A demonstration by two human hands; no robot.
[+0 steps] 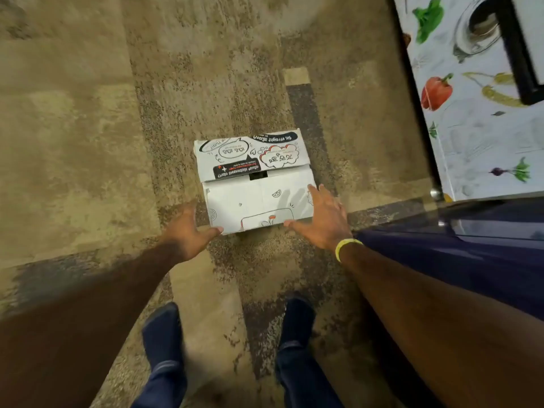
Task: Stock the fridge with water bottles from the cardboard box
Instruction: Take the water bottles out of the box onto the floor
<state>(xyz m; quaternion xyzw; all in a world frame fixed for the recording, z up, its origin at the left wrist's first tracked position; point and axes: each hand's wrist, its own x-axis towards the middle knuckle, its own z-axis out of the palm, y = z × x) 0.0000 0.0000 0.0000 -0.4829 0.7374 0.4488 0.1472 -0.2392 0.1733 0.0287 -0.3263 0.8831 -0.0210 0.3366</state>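
The floor is mottled tan and brown stone. On it sits 1 closed white cardboard box, printed with doodles. 2 feet in dark socks stand near it.

Box on the floor ahead of my feet, a hand at each side.

The cardboard box sits on the floor, flaps closed. My left hand is at its near left corner, my right hand on its right edge. The fridge stands to my right, a table beyond it.
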